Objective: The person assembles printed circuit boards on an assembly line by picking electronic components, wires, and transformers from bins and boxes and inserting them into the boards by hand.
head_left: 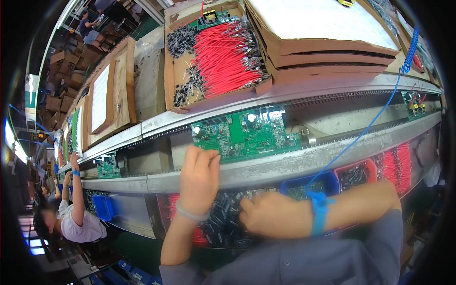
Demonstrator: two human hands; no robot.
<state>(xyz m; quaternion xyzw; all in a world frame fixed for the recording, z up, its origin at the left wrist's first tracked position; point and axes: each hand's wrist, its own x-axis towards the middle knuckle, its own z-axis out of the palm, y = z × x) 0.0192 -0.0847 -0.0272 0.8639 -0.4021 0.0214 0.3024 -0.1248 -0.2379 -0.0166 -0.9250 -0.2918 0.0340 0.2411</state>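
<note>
A green circuit board (242,135) carrying small parts sits between the two rails of the line in front of me. My left hand (199,173) is at the board's near left corner, its fingers curled together in a pinch; whatever they hold is hidden. Below the near rail, my right hand (273,213) is over a heap of black electronic components (225,213), fingers bent inward. Its fingertips are partly hidden, and I cannot make out what is between them. A blue wrist strap (319,213) with a coiled blue cord circles my right wrist.
Beyond the line stands a cardboard box (218,102) of red wires and black components. Stacked cardboard trays (327,57) lie beside it. A blue bin (286,186) and a red bin (371,167) hold small parts. The blue cord (361,135) crosses the line. Another person (80,218) works at left.
</note>
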